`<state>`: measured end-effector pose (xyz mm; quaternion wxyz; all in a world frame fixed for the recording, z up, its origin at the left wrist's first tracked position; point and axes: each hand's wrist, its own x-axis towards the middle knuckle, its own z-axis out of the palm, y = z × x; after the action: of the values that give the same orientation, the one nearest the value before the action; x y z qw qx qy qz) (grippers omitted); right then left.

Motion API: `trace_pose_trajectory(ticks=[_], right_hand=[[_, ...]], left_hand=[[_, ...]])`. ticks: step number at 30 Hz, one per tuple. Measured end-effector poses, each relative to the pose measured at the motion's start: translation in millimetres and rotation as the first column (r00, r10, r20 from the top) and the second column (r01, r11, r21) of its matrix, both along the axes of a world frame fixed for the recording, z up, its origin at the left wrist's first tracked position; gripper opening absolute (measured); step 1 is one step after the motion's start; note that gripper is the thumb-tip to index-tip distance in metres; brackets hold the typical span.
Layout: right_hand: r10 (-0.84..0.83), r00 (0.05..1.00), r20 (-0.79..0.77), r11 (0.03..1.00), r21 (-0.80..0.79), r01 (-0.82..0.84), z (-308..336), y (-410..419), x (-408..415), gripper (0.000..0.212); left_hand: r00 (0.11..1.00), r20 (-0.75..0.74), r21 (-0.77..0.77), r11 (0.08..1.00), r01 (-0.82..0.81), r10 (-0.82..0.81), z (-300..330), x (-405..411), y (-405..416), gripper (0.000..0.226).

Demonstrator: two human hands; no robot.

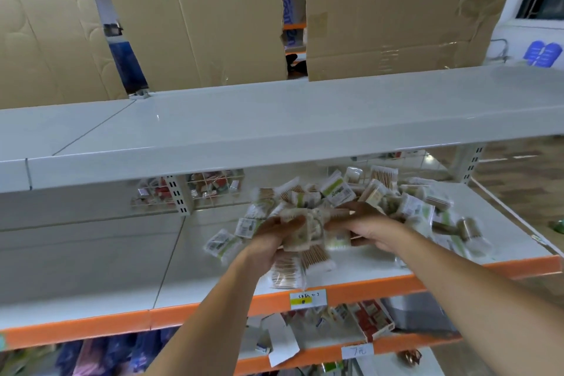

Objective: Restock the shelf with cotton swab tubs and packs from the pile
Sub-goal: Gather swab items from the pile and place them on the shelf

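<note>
We reach both bare forearms forward, our left hand [276, 236] and right hand [367, 227] close together, fingers curled and pinching, palms turned toward each other.

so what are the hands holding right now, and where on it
Both hands grip one small clear plastic pack of cotton swabs above the pile: left hand on its left edge, right hand on its right edge. Blur hides the finger placement.
</note>
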<state>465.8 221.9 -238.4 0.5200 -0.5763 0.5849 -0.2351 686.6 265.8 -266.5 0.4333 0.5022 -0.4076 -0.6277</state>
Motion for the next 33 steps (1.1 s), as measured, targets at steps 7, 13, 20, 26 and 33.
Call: trace_pose_trajectory(ticks=[7,13,20,26,33], right_hand=[[0.122,0.992,-0.04,0.992,-0.03,-0.123,4.9,3.3,38.9,0.043],[0.234,0.968,-0.094,0.969,-0.064,-0.241,2.1,7.1,87.8,0.065],[0.376,0.909,-0.182,0.912,-0.101,-0.398,5.8,15.6,166.1,0.048],[0.457,0.87,-0.185,0.87,-0.11,-0.481,8.5,36.5,254.0,0.06],[0.541,0.82,-0.186,0.813,-0.135,-0.567,3.9,67.0,355.3,0.054]], left_hand=[[0.985,0.084,0.016,0.988,-0.154,0.152,7.9,30.1,26.3,0.036],[0.944,0.143,0.013,0.953,-0.304,0.299,10.4,71.9,52.7,0.023],[0.881,0.204,-0.013,0.901,-0.435,0.428,12.6,137.6,88.8,0.04],[0.829,0.243,-0.025,0.858,-0.513,0.503,10.9,213.4,122.2,0.042],[0.789,0.219,-0.034,0.813,-0.582,0.574,12.9,300.1,169.2,0.042]])
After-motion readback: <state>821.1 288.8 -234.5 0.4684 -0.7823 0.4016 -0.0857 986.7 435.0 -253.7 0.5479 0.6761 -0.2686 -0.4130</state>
